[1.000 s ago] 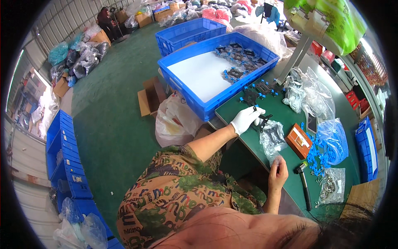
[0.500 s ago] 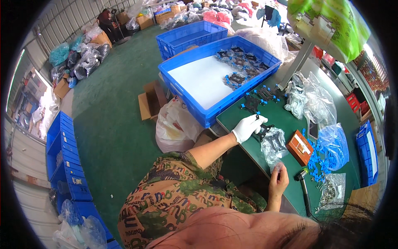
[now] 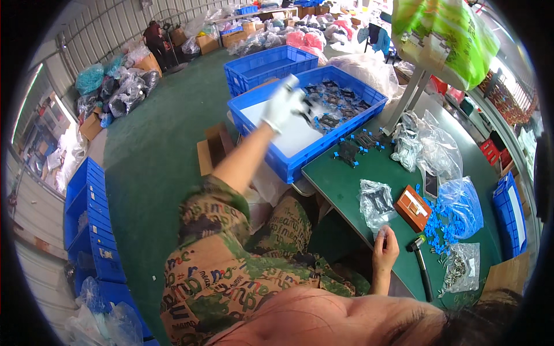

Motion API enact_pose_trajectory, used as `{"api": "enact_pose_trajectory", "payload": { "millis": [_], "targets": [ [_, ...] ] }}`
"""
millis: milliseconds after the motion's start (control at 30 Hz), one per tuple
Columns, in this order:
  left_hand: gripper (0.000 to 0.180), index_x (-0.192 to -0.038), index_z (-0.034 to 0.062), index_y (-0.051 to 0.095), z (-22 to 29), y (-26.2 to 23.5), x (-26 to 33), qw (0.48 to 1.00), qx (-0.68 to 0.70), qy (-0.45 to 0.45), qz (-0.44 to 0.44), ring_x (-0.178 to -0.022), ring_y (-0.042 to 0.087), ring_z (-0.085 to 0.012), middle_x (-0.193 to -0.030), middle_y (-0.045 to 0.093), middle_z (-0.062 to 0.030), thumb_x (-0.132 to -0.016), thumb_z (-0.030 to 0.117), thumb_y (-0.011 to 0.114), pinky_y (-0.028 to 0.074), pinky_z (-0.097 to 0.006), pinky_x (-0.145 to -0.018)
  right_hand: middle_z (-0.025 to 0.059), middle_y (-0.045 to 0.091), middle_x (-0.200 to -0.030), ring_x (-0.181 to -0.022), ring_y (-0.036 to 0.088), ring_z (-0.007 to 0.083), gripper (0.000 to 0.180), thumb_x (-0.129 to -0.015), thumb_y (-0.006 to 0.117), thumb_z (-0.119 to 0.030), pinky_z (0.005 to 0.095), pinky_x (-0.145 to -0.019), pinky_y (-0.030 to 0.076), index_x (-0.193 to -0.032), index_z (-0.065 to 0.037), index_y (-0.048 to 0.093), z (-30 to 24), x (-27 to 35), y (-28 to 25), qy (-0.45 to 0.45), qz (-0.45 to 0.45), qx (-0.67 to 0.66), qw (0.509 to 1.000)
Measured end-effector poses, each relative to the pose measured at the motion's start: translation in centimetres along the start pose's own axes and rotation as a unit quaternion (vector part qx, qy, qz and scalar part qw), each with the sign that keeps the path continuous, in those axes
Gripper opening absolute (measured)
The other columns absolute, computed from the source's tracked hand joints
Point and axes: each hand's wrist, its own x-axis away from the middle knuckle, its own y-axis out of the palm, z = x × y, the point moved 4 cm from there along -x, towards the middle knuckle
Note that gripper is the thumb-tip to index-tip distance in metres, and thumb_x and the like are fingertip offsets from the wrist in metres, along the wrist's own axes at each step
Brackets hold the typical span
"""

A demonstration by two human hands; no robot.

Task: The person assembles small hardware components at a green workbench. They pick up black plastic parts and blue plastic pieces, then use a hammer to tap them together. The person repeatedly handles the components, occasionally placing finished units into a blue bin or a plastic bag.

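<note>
My left hand (image 3: 281, 106), in a white glove, is over the near left part of a blue crate (image 3: 262, 147). It grips a black bracket (image 3: 307, 113), blurred by motion. My right hand (image 3: 385, 254), bare, is at the table's near edge with its fingers pinched on the corner of a clear plastic bag (image 3: 376, 216). Inside that bag lies another black bracket (image 3: 380, 202). Several black brackets with blue tips (image 3: 346, 104) lie on the right side of the crate. A few more such brackets (image 3: 348, 151) rest on the green table beside it.
On the green table (image 3: 329, 173) are a brown wooden block (image 3: 412, 209), loose blue caps (image 3: 438, 230), a hammer (image 3: 424, 268), a bag of small metal parts (image 3: 461, 268) and a phone (image 3: 430, 183). A post (image 3: 407, 104) rises at the table's far side. A second blue crate (image 3: 271, 63) stands behind.
My left hand has lifted the black bracket off the table and swung it left and away over the crate. My right hand stays at the bag's corner.
</note>
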Motion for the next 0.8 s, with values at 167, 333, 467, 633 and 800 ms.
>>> {"api": "enact_pose_trajectory", "payload": {
  "millis": [167,333,467,633,800],
  "targets": [
    [0.074,-0.152,-0.0058,0.037,12.2,-12.4,-4.9,0.852,-0.456,0.123,0.225,-0.066,0.056,-0.0122,-0.095,0.066,-0.0088,-0.093,0.021,0.073,0.046,-0.029,-0.057,0.0196,0.072,-0.107,-0.097,0.072,0.0359,0.024,-0.09,0.066,-0.005,0.039,-0.084,0.056,-0.113,0.002,0.068,-1.9,-0.3,0.0,-0.062,0.003,0.041,0.997],
    [0.085,-0.151,-0.0065,0.039,16.8,-22.6,-8.8,0.697,-0.619,0.126,0.34,-0.076,0.067,-0.0178,-0.111,0.071,-0.0199,-0.085,0.033,0.076,0.053,-0.034,-0.065,0.0196,0.072,-0.107,-0.097,0.072,0.0367,0.024,-0.09,0.066,-0.004,0.0405,-0.086,0.056,-0.113,0.001,0.068,-1.8,-0.1,-0.1,-0.041,-0.011,0.03,0.999],
    [0.084,-0.15,-0.0063,0.04,17.5,-24.9,-11.0,0.712,-0.595,0.108,0.357,-0.078,0.069,-0.0216,-0.114,0.071,-0.0216,-0.085,0.035,0.074,0.055,-0.037,-0.066,0.0203,0.072,-0.108,-0.098,0.071,0.037,0.024,-0.09,0.066,-0.005,0.0409,-0.086,0.056,-0.113,0.001,0.068,-0.8,0.0,-0.1,-0.048,0.006,0.051,0.997],
    [0.068,-0.137,-0.0068,0.053,18.6,-25.9,-10.3,0.696,-0.6,0.084,0.385,-0.077,0.069,-0.0236,-0.107,0.071,-0.0214,-0.086,0.034,0.073,0.054,-0.038,-0.063,0.0209,0.072,-0.108,-0.099,0.072,0.0367,0.022,-0.092,0.066,-0.007,0.0406,-0.086,0.056,-0.112,0.002,0.069,-1.5,-0.1,0.1,-0.041,0.001,0.045,0.998],
    [0.064,-0.136,-0.0035,0.054,17.7,-26.9,-11.3,0.712,-0.582,0.067,0.387,-0.076,0.068,-0.0242,-0.106,0.07,-0.0199,-0.088,0.035,0.072,0.055,-0.039,-0.061,0.0203,0.072,-0.106,-0.097,0.072,0.0358,0.021,-0.093,0.066,-0.008,0.0399,-0.084,0.056,-0.112,0.002,0.068,-1.2,0.1,-0.4,-0.037,0.007,0.05,0.998]
  ]
}}
